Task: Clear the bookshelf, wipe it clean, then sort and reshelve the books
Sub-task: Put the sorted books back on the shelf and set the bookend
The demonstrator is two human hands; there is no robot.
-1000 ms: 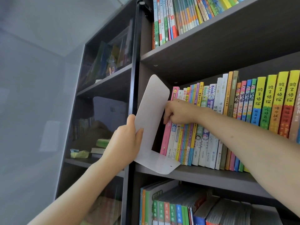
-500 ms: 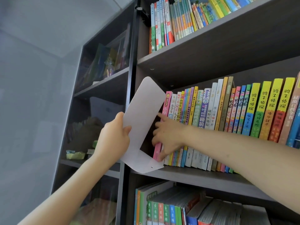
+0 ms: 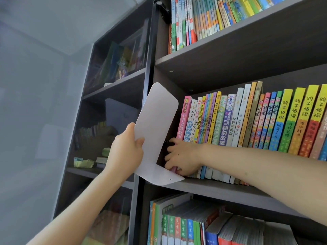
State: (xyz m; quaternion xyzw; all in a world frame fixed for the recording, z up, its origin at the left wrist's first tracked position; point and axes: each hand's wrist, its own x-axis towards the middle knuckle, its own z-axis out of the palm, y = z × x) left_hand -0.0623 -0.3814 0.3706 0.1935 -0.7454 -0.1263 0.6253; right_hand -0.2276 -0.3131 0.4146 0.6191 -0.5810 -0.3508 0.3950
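The pink book (image 3: 184,119) stands at the left end of the row on the middle shelf (image 3: 221,190), its foot gripped by the curled fingers of the right hand (image 3: 182,158). The white bookend (image 3: 155,128), tilted just beside it, is held by its upright plate in the left hand (image 3: 125,152). The book is best drawn out squarely with the bookend drawn aside, so that its leaning neighbours are not toppled.

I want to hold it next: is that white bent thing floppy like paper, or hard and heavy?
Probably hard: the white bookend shows a crisp L shape though the left hand grips just one edge. Likely light, being a thin sheet one hand holds tilted. Its smooth faces might slip.
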